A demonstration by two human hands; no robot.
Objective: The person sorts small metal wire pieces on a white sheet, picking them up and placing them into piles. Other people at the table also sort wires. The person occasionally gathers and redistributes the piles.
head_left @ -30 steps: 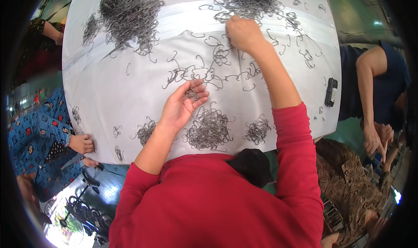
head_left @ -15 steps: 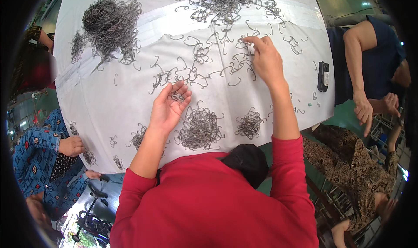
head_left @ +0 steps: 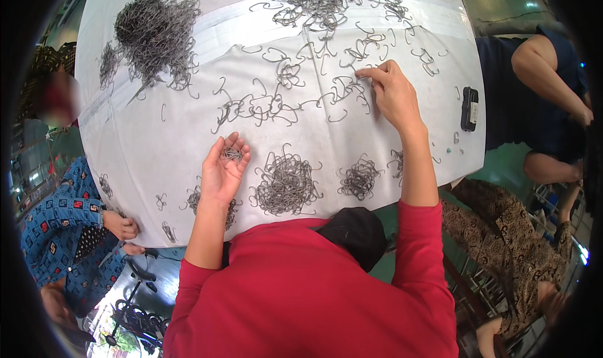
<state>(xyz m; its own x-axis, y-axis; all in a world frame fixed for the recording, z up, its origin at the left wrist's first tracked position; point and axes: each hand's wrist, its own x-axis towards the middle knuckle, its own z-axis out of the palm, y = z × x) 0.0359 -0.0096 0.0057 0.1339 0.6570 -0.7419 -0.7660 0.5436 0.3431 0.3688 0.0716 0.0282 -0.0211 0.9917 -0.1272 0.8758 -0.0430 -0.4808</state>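
Head view: curved metal hooks [head_left: 258,108] are strewn in a tangled band across the middle of the white-covered table [head_left: 151,163]. A small cluster of hooks [head_left: 232,154] is supported in the left hand [head_left: 221,177]. The right hand [head_left: 394,95] is positioned beside the right end of the band.

Spillage is judged possible at the left hand: the cluster is cradled rather than clamped, so hooks may be shed if the palm is tilted. Entanglement is judged likely within the band, where ends are seen crossed and looped; if one hook is lifted, neighbours may be dragged along. Disturbance of a small pile [head_left: 194,198], partly covered by the left forearm [head_left: 209,229], may be caused if that forearm is lowered or swept sideways. Hooks could then be mixed into the larger near pile [head_left: 286,185].

The left palm is turned upward, with the fingers loosely curled and not folded over the cluster. The right hand is held back uppermost, with the index finger [head_left: 369,73] extended leftward and the wrist angled inward. The right forearm [head_left: 419,169] is stretched forward over the near edge. Whether a hook is pinched at the right fingertips cannot be determined, as the thumb's contact is hidden.
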